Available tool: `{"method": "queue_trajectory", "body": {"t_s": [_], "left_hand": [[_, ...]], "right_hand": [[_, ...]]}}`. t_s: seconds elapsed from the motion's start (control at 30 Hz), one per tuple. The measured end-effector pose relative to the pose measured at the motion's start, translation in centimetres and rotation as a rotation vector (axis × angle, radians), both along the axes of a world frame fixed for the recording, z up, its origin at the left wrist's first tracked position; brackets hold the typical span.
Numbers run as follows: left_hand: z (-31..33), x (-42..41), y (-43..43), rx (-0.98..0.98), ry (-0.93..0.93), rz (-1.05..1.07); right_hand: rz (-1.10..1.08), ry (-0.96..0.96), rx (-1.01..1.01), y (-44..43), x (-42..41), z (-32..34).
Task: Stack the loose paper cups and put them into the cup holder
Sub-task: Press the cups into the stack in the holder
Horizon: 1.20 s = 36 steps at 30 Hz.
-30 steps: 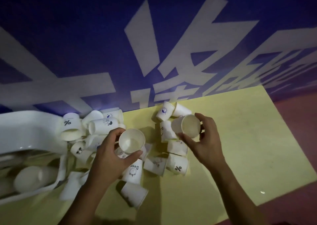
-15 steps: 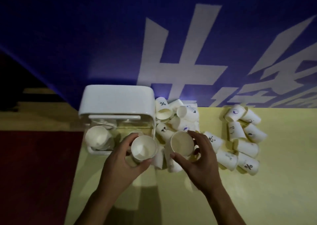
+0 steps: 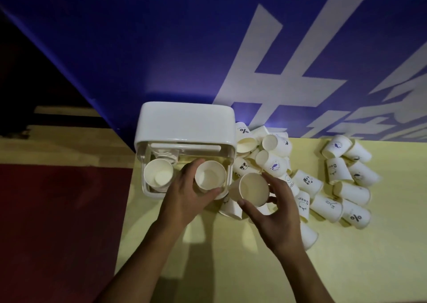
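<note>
Partly done: one stack (image 3: 158, 174) in cup holder (image 3: 184, 122); left hand (image 3: 184, 195) grips cup (image 3: 210, 175), right hand (image 3: 276, 215) grips second cup (image 3: 253, 189); many loose cups (image 3: 352, 193) on worktop (image 3: 208, 256).

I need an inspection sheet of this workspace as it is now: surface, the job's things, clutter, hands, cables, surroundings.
Surface: yellow table, dimly lit, arm shadows on it.
Job's things: white cup holder at the table's left end, with a stored cup in its left part; loose cups on their sides in a near heap beside the holder and a far heap to the right.
Clutter: nothing seen apart from the cups.
Hands: left hand grips an upright cup at the holder's right part; right hand holds a tilted cup beside the holder.
Cables: nothing seen.
Surroundings: blue wall with white characters; red floor on the left.
</note>
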<state>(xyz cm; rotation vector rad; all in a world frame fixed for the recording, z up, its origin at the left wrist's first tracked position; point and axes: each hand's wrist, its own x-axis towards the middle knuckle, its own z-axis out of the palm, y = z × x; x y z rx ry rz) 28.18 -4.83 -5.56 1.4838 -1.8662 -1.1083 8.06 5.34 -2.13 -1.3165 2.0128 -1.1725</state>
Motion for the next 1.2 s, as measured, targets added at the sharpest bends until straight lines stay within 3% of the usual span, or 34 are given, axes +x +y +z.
{"method": "queue_trajectory", "body": {"t_s": [0.2,0.4,0.73,1.2], "left_hand": [[-2.3,-0.8,-1.1,0.099,-0.168,-0.048],[-3.9,-1.2,-1.5,0.078,-0.267,-0.057],[-3.8,-0.4,-1.4,0.182,-0.156,-0.082],[-3.5,1.8,-0.1,0.238,-0.09,-0.214]], "right_hand": [[-0.03,-0.018,0.024,0.1,-0.6,-0.4],[-0.017,-0.023,0.015,-0.9,-0.5,-0.3],[0.207,-0.015,0.015,-5.7,3.2,-1.2],[0.259,-0.007,0.153,-6.7,4.4,-7.5]]}}
